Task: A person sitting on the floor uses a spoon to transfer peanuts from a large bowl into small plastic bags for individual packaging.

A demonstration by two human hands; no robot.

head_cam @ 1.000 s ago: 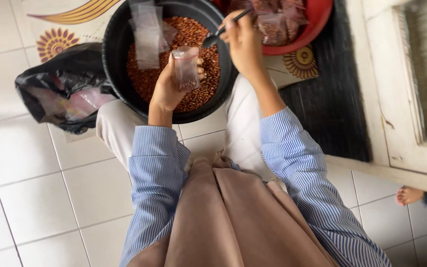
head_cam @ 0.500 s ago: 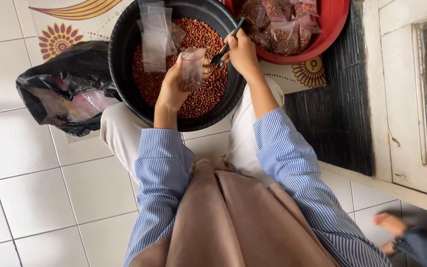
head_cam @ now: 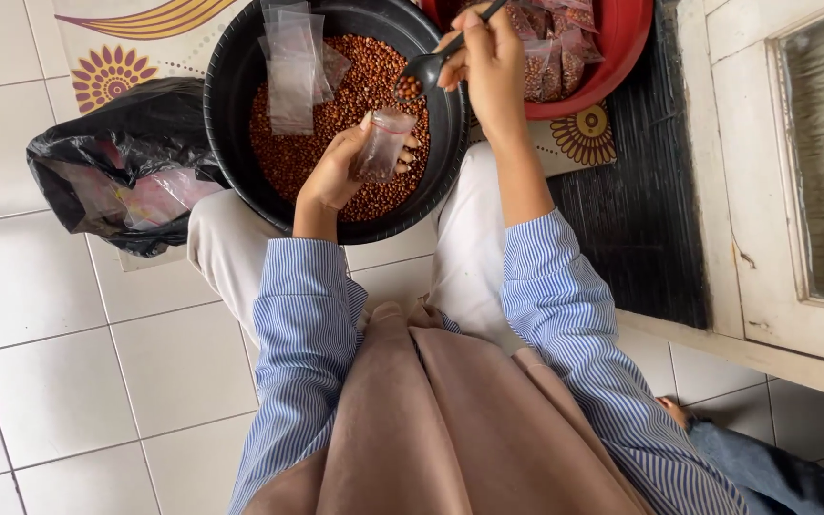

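Tiles of white floor point(head_cam: 40, 381) fill the left side, and on them a black plastic bag point(head_cam: 116, 167) lies crumpled, open at the top, just beside a black basin point(head_cam: 231, 86). Reddish-brown beans point(head_cam: 288, 153) cover the basin's bottom, with a few empty clear pouches point(head_cam: 293, 67) lying on them near the far rim. Over the beans, the left hand point(head_cam: 336, 176) has its grip pinched around a small clear pouch point(head_cam: 381, 143), held upright with its mouth open and some beans already inside. Just above that mouth sits the bowl of a black spoon point(head_cam: 417, 76), carrying a few beans; the right hand point(head_cam: 488, 67) has its grip closed around the spoon's handle. Behind that hand stands a red basin point(head_cam: 622, 57) holding filled pouches point(head_cam: 550, 57). A dark woven mat point(head_cam: 641, 210) lies further right, against a white door frame point(head_cam: 755, 238).
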